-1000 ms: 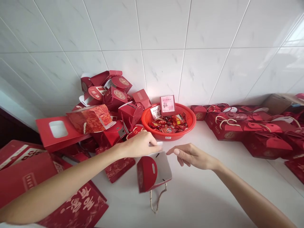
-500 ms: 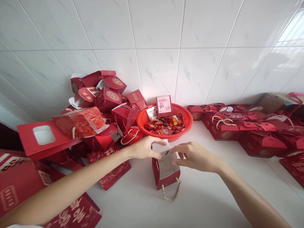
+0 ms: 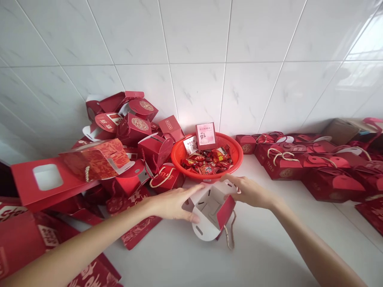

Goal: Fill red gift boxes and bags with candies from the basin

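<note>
while the red basket sits just beyond the open box, left hand spread on the box's left, right hand curled at its far-right corner (grip unclear), i'd ease flaps out lightly, no creases.

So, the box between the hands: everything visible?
The box is red outside, off-white inside, and looks like card. Its top is open, flaps spread; the rounded near flap has a slot. A beige rope handle hangs at right. It's nearer than the basket; left grip and right grip touch it.
</note>
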A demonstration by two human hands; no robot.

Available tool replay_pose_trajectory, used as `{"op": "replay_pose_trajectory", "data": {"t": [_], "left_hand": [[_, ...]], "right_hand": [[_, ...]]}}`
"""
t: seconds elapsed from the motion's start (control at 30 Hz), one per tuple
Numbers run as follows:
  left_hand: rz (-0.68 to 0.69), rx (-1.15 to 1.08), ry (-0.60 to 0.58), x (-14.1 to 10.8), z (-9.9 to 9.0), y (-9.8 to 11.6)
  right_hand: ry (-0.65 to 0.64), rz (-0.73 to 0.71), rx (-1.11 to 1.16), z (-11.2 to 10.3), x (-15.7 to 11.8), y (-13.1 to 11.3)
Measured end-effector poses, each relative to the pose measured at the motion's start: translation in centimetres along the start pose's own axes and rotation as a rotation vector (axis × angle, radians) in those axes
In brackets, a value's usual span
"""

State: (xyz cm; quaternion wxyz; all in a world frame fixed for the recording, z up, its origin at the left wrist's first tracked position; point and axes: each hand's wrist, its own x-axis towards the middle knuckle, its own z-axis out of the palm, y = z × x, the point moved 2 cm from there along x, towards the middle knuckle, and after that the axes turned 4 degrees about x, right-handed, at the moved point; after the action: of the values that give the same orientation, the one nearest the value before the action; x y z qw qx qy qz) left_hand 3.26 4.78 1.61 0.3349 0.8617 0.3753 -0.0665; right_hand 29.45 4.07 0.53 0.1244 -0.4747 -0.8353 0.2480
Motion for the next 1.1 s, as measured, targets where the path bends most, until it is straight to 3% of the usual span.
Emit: {"op": "replay_pose_trajectory", "data": {"t": [0.17, 0.37, 0.53, 0.73, 0.83, 0.93, 1.03, 1.1], "left_hand": [[-0.063, 0.218, 0.133, -0.5, 0.4, 0.1], [-0.113, 0.306, 0.087, -0.3, 0.4, 0.1], [-0.090, 0.359, 0.145, -0.2, 0.3, 0.5], [-0.057, 0.418, 0.203, -0.3, 0.3, 1.7], [-0.007, 0.374, 0.222, -0.7, -1.4, 3.1], [0.042, 0.341, 0.291, -0.4, -4.7, 4.1], [0.095, 0.347, 0.372, 1.9, -8.3, 4.1], [0.055, 0.382, 0.324, 4.6, -9.5, 3.5]], "right_hand": [[0.204, -0.072, -0.162, 1.0, 0.8, 1.2], [0.506, -0.381, -0.321, 2.3, 1.0, 2.7], [0.856, -0.413, -0.341, 2.7, 0.6, 3.4], [0.897, -0.422, -0.228, 1.4, 0.8, 2.2], [0.906, -0.361, -0.067, 0.0, 1.3, 1.3], [0.956, -0.305, 0.108, -2.0, 2.1, 0.4], [0.960, -0.242, 0.280, -4.0, 3.7, -0.3], [0.926, -0.192, 0.405, -4.9, 5.2, -0.4]]}}
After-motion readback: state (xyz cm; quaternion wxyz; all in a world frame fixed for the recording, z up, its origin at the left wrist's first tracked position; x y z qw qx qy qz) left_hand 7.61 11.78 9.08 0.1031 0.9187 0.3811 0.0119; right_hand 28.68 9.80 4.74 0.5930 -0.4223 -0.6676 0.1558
